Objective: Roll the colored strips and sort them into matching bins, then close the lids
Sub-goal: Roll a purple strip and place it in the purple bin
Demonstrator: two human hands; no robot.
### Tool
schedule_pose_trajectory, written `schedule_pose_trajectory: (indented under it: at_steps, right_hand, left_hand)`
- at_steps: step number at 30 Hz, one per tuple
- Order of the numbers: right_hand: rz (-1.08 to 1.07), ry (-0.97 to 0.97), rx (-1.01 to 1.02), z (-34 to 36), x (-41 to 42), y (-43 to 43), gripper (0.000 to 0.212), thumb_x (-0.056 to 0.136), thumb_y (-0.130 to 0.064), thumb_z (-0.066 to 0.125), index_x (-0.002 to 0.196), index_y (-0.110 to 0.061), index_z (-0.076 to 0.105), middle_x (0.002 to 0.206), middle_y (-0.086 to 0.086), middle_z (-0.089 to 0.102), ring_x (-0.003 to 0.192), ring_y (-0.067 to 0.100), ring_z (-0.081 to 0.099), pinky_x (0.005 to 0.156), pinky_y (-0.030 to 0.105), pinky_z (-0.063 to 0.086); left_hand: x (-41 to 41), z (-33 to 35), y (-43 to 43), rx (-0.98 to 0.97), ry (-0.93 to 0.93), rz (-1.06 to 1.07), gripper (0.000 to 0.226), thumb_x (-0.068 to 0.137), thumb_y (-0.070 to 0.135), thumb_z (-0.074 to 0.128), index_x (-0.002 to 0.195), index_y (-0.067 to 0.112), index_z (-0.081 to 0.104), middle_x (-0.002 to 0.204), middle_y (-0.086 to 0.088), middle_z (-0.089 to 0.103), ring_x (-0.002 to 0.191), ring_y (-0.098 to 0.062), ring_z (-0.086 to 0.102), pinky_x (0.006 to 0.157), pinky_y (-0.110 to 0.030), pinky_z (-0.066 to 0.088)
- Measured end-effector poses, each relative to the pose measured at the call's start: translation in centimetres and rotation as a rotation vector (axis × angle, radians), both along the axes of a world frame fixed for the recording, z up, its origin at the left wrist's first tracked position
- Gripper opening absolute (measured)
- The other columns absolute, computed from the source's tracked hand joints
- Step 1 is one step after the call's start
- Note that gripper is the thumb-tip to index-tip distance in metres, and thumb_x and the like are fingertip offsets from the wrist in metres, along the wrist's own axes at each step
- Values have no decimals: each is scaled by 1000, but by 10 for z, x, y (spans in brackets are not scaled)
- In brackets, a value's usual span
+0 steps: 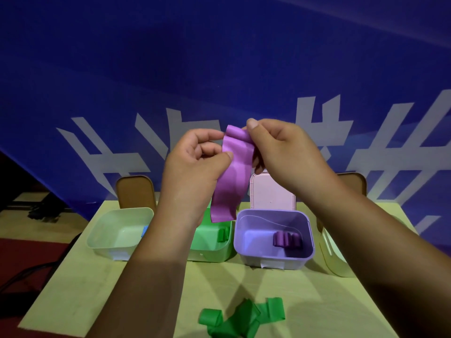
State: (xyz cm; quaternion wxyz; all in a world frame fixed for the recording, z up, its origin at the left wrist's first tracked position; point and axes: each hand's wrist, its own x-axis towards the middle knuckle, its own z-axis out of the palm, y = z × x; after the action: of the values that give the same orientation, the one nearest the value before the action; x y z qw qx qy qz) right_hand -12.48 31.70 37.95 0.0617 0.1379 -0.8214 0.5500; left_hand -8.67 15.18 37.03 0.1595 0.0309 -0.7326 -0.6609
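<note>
tabletop (305, 291) pale, blue banner (195, 69) behind; left hand (192, 162) and right hand (285, 154) pinch purple strip (231, 181).

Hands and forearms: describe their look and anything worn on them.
The left hand and right hand are bare: no gloves, rings or wristbands show. The left forearm and right forearm are uncovered too, with no sleeve, watch or marking in view. The right thumbnail looks short and unpainted.

Both forearms are raised, left hand (195, 159) and right hand (283, 152) (fingers curled) pinching opposite upper edges of a limp purple strip (230, 184).
</note>
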Motion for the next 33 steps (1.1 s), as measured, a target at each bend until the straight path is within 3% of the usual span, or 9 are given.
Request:
schedule_pose_trajectory:
  at_steps: [3, 5, 9, 13, 19, 23, 26, 29, 33]
  right_hand:
    - [66, -71, -19, -2, 6, 0, 36, 108, -51, 53, 90, -27, 73, 66, -6, 66, 61, 7, 61, 63, 24, 51]
    - [102, -87, -63, -3, 8, -1, 18, 106, -45, 61, 104, -32, 74, 69, -11, 67, 64, 7, 61, 67, 29, 53]
    - [98, -118, -174, -4, 7, -1, 13, 105, -22, 64, 114, -24, 73, 67, -11, 67, 64, 7, 59, 63, 28, 52]
    - [86, -77, -173, -3, 8, -2, 14, 103, -19, 66, 111, -25, 76, 66, -15, 66, 62, 1, 58, 62, 23, 49]
    - [70, 27, -141, -12, 15, -8, 30, 97, -10, 68, 111, -34, 78, 89, -7, 76, 78, 11, 65, 79, 48, 59]
    - [114, 1, -170, -13, 19, -8, 32, 102, -12, 65, 121, -33, 79, 102, -12, 79, 89, 8, 72, 86, 39, 64]
    - [118, 27, -178, -14, 19, -9, 23, 105, -20, 67, 119, -30, 81, 101, -11, 79, 87, 7, 72, 82, 31, 62]
    - [103, 49, -153, -13, 18, -12, 21, 104, -16, 67, 117, -27, 81, 102, -12, 79, 94, 5, 72, 84, 25, 60]
    - [94, 36, -104, -11, 16, -12, 21, 103, -20, 70, 121, -27, 78, 106, -13, 78, 100, 6, 74, 91, 31, 63]
  left_hand:
    - [4, -2, 0, 9, -24, 3, 29, 94, 2, 75, 114, 23, 74, 94, -10, 79, 95, -43, 76, 79, -48, 59]
    - [5, -3, -1, 6, -38, 10, 28, 94, 4, 75, 113, 24, 74, 94, -11, 79, 92, -41, 78, 79, -50, 60]
    - [5, -3, -3, -14, -38, 21, 30, 91, 5, 76, 111, 28, 76, 94, -13, 78, 80, -33, 72, 74, -47, 55]
    - [8, -3, -6, -75, -31, 36, 31, 91, 8, 76, 112, 32, 75, 89, -6, 77, 90, -40, 75, 81, -57, 62]
    - [13, -4, -9, -99, -41, 53, 25, 93, 14, 78, 111, 31, 75, 92, 2, 79, 93, -26, 78, 86, -59, 64]
    - [15, -5, -13, -80, -51, 56, 24, 94, 12, 78, 111, 30, 75, 92, 2, 80, 92, -24, 80, 87, -58, 65]
    - [15, -5, -15, -60, -44, 41, 25, 94, 10, 77, 112, 28, 76, 93, 0, 81, 93, -23, 80, 88, -57, 65]
    - [15, -3, -17, -22, -41, 25, 26, 94, 10, 78, 114, 26, 76, 97, -2, 81, 95, -25, 80, 90, -58, 65]
    - [14, -3, -20, 50, -54, -11, 28, 94, 6, 77, 116, 24, 75, 100, -6, 81, 98, -32, 80, 92, -58, 64]
